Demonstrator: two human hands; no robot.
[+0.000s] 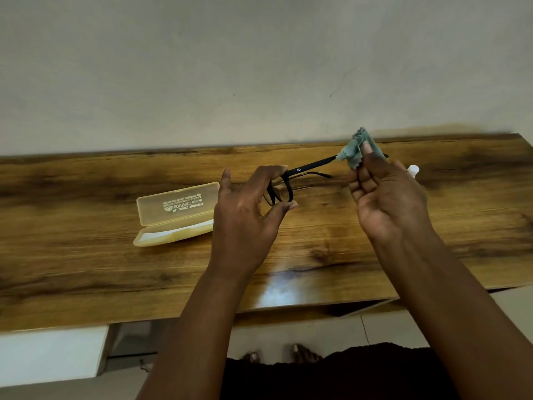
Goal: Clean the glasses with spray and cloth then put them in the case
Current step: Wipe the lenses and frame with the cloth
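Bare tabletop (317, 249) lies before both hands; the open case (176, 215) blocks the left, a small bottle (413, 170) the right.

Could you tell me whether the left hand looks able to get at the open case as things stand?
Probably not at once: the left hand holds the glasses. The case lies open just beside it, with nothing between.
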